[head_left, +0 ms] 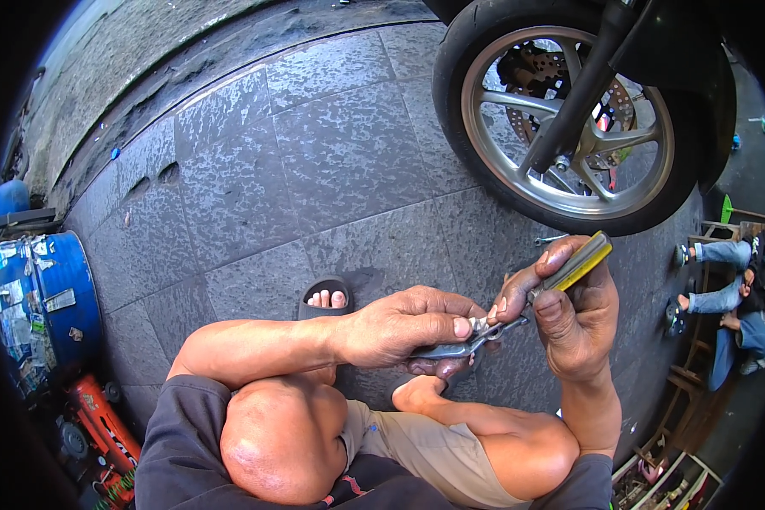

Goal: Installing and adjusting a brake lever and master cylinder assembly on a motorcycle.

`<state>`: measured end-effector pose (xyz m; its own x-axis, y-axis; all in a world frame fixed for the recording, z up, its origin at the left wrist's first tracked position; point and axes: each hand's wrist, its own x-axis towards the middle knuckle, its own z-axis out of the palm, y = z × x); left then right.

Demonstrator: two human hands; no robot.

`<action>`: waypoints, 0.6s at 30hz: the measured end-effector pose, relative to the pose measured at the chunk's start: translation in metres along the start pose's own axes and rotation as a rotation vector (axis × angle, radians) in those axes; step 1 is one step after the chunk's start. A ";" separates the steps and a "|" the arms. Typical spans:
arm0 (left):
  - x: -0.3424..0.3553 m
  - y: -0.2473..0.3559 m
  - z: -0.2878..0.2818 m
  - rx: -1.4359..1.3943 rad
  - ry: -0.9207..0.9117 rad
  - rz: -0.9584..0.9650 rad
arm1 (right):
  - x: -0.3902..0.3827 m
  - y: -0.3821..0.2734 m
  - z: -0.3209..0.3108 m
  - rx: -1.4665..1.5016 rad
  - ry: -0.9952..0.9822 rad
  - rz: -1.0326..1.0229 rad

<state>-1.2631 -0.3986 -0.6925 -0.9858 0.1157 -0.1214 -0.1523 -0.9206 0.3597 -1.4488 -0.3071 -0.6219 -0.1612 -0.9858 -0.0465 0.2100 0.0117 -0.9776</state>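
My left hand (pixel 399 323) is closed around a small silver-grey metal part (pixel 446 350), with the thumb on top and the fingers curled beneath. What kind of part it is, I cannot make out. A screwdriver (pixel 585 262) with a yellow and dark handle is gripped in my right hand (pixel 582 331). Its shaft points down and left toward the metal part, where the fingers of both hands meet. The right fingers hide much of the shaft, and whether its tip touches the part is unclear. Dark grime marks the fingers of both hands.
A motorcycle's front wheel (pixel 452 127) with a brake disc stands ahead on the right. A small tool (pixel 552 240) lies on the tiled floor beside it. At left are a blue drum (pixel 70 285) and a red floor jack (pixel 102 416). Seated people's legs (pixel 718 253) show at far right.
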 end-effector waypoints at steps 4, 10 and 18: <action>0.000 0.001 0.005 0.030 0.089 0.018 | 0.000 -0.006 0.002 -0.081 -0.008 -0.036; 0.000 0.001 -0.002 0.031 0.061 0.077 | -0.001 -0.007 0.002 -0.122 0.003 -0.126; -0.001 0.002 -0.001 0.069 0.066 0.070 | -0.002 -0.004 0.003 -0.155 0.037 -0.165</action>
<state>-1.2622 -0.4011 -0.6922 -0.9878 0.0253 -0.1534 -0.0900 -0.8975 0.4318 -1.4459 -0.3055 -0.6176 -0.2165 -0.9698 0.1121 0.0280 -0.1209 -0.9923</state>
